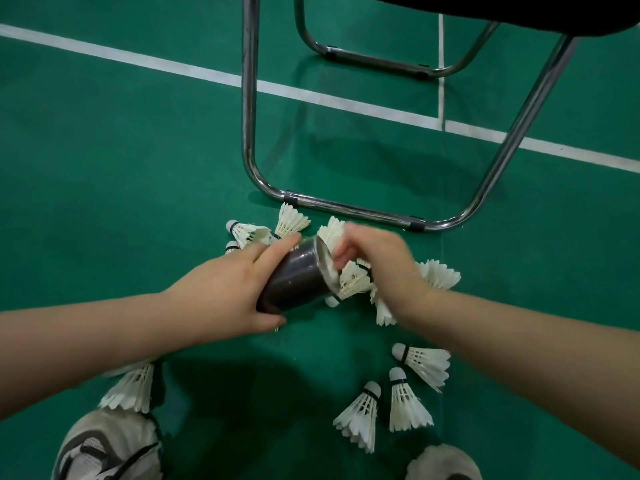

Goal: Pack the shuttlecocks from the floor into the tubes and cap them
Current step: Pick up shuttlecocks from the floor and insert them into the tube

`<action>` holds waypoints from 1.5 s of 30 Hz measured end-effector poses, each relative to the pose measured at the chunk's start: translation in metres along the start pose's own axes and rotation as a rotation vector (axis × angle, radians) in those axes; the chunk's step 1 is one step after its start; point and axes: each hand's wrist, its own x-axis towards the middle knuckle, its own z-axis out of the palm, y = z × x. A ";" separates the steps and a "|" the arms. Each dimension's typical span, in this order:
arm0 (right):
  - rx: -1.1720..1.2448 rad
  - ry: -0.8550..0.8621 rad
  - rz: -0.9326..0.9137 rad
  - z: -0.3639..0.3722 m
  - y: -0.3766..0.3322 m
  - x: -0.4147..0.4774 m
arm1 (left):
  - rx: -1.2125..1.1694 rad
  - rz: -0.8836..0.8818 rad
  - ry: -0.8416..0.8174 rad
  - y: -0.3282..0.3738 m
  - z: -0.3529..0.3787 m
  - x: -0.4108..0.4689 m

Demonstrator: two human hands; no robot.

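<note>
My left hand (235, 289) grips a dark grey tube (294, 275), tilted with its open silver-lined mouth facing right. My right hand (381, 265), blurred, is at the mouth; a white feather shuttlecock (353, 280) lies at the rim under its fingers, and whether the fingers hold it I cannot tell. Several more white shuttlecocks lie on the green floor: some behind the tube (249, 233), one right of my wrist (440, 273), three at lower right (420, 362), one under my left forearm (131, 389). No cap is in view.
A chrome chair frame (349, 207) stands just beyond the shuttlecocks, its dark seat (519, 12) overhead at top right. White court lines (138, 60) cross the green floor. My two shoes (107, 448) sit at the bottom edge.
</note>
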 end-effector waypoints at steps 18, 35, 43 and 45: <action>-0.503 -0.088 0.208 -0.014 0.064 0.047 | 0.029 -0.083 -0.033 -0.023 0.005 -0.001; -0.045 -0.166 0.033 -0.003 -0.009 0.006 | 0.034 -0.084 -0.046 -0.015 0.006 0.002; -0.110 -0.627 0.095 -0.011 -0.016 -0.008 | 0.029 -0.016 -0.036 0.003 0.004 0.003; -0.213 -0.705 0.140 -0.015 -0.015 -0.012 | 0.049 0.037 -0.039 0.015 0.002 0.005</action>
